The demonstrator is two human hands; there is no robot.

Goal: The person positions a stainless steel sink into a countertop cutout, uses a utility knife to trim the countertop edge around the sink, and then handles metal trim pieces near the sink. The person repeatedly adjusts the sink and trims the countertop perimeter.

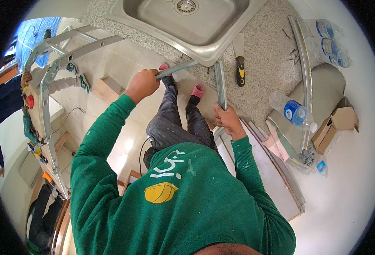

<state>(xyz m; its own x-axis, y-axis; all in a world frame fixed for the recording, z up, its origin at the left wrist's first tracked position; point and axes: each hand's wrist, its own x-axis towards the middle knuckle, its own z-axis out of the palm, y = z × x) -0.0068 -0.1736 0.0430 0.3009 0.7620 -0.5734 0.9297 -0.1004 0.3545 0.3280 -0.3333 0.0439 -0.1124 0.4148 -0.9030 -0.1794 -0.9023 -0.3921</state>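
My left hand (143, 85) is closed around the end of a grey metal strip (176, 69). That strip slants up to the near edge of the steel sink (166, 41). My right hand (230, 120) grips the lower end of a second narrow metal strip (221, 85), which runs up to the sink's near right corner. The far ends of both strips meet the sink's rim; whether they join there I cannot tell. A putty knife with a black and yellow handle (240, 72) lies on the speckled countertop (266, 63), right of the second strip.
On the right lie a plastic bottle (295, 112), an opened cardboard box (334, 127), several more bottles (329, 40) and a long metal strip (303, 55). At left stands an aluminium ladder (47, 91) beside a board with tools. Another person (9, 110) is at the far left.
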